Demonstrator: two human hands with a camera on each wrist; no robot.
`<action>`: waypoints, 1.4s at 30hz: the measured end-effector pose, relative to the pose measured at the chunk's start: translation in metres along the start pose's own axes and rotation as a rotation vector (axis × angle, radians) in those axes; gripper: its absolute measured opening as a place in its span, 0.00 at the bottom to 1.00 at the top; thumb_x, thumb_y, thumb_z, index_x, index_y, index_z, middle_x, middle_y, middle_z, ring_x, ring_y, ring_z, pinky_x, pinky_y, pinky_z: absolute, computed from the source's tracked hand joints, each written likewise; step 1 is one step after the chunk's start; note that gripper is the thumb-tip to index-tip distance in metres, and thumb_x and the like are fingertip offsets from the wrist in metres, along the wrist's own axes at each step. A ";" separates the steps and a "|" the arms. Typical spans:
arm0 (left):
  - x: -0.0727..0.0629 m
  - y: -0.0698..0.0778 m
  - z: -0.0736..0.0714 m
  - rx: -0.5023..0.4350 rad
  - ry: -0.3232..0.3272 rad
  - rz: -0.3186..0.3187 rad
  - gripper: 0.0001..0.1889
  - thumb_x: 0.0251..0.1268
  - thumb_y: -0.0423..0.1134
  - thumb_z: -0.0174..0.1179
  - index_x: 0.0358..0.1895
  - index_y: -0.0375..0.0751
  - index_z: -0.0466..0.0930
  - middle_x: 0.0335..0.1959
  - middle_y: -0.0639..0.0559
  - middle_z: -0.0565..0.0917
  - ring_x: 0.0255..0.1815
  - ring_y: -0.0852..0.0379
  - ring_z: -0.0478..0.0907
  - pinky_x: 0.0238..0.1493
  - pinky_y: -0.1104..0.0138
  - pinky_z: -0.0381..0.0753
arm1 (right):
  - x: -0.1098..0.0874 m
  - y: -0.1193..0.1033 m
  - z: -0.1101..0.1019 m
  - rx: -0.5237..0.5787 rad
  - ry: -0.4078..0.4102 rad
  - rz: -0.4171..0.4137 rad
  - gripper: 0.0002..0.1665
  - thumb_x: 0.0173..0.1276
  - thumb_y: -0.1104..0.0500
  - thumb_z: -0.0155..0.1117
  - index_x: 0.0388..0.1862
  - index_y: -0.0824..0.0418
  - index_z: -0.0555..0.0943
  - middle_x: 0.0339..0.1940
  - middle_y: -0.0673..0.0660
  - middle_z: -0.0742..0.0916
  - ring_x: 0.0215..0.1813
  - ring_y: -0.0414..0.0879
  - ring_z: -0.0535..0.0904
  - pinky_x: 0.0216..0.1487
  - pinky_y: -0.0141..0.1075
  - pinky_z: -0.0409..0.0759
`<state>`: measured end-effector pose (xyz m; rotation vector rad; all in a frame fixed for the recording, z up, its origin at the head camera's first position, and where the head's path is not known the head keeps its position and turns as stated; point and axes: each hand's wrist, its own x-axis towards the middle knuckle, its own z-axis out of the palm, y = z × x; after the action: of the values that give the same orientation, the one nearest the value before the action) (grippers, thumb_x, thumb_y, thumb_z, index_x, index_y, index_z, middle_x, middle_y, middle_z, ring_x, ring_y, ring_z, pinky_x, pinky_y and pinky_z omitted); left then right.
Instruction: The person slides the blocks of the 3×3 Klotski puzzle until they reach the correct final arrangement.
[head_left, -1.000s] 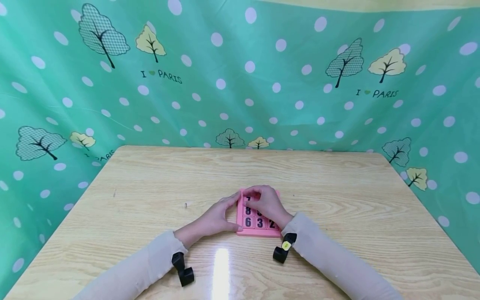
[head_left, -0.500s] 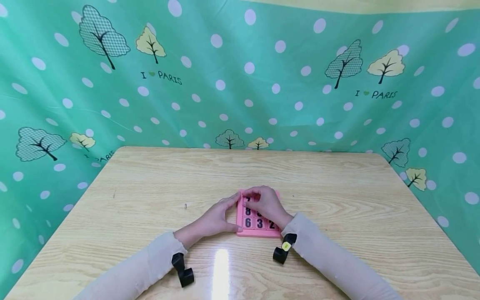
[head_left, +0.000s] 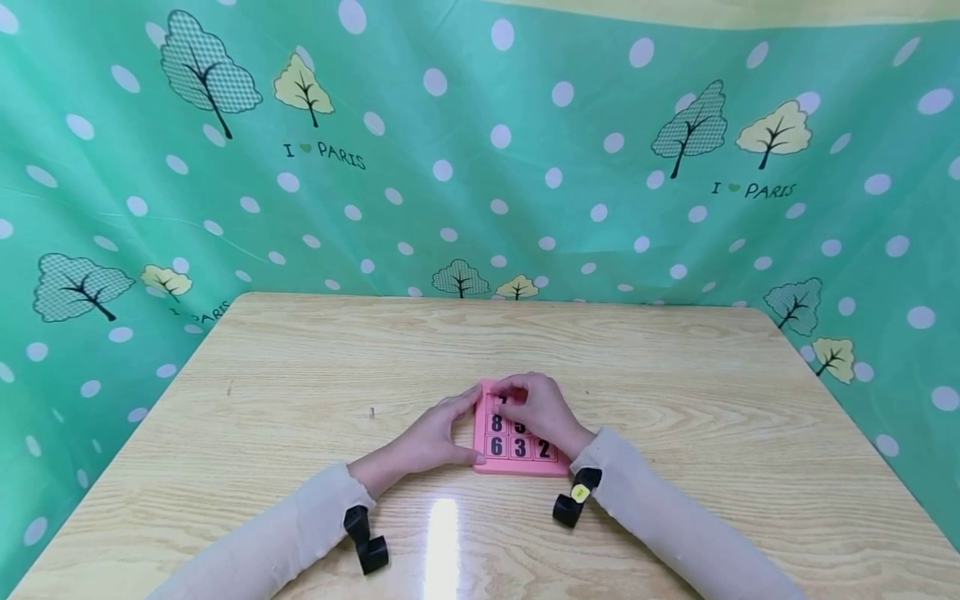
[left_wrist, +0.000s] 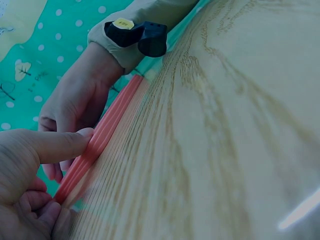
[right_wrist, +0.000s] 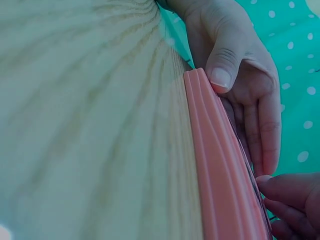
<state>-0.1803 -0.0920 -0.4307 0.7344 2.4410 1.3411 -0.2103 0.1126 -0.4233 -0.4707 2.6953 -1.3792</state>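
Note:
A pink sliding number puzzle lies flat on the table. My left hand holds its left side, thumb at the near corner and fingertips at the far one. Over the puzzle's upper part, my right hand has its thumb and index finger around the tile marked 7. Tiles 8, 5, 6, 3 and 2 show below; the right hand covers the upper right of the grid. Edge-on in the left wrist view, the puzzle's ridged side passes under the left thumb.
The wood-grain table extends around the puzzle. A green dotted cloth with printed trees hangs behind it. Black wrist cameras sit at both light sleeves, and a bright light reflection lies on the near tabletop.
My right hand has shifted slightly to the right, and the 7 tile has slid right with it. The left hand keeps its place on the puzzle.

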 end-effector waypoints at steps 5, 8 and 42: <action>0.000 -0.002 0.000 -0.002 -0.002 0.006 0.51 0.47 0.41 0.73 0.73 0.38 0.51 0.75 0.48 0.53 0.74 0.48 0.50 0.73 0.52 0.51 | -0.003 0.003 -0.005 0.001 -0.001 -0.003 0.15 0.57 0.64 0.70 0.44 0.56 0.85 0.43 0.50 0.86 0.47 0.45 0.78 0.52 0.42 0.77; 0.001 -0.004 0.000 -0.002 -0.003 0.012 0.51 0.47 0.42 0.73 0.73 0.38 0.51 0.75 0.48 0.53 0.74 0.48 0.49 0.73 0.53 0.50 | -0.004 0.004 -0.007 0.011 -0.007 -0.013 0.15 0.57 0.65 0.69 0.44 0.57 0.85 0.43 0.51 0.86 0.47 0.45 0.77 0.52 0.42 0.77; 0.001 -0.002 0.001 0.023 0.000 -0.005 0.51 0.47 0.42 0.73 0.73 0.38 0.51 0.74 0.49 0.55 0.73 0.48 0.52 0.72 0.53 0.53 | -0.005 0.016 -0.026 -0.025 -0.102 -0.006 0.16 0.60 0.62 0.67 0.48 0.52 0.84 0.47 0.49 0.85 0.49 0.43 0.78 0.53 0.41 0.78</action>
<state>-0.1815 -0.0915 -0.4326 0.7335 2.4608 1.3132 -0.2143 0.1432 -0.4211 -0.5367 2.6345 -1.2874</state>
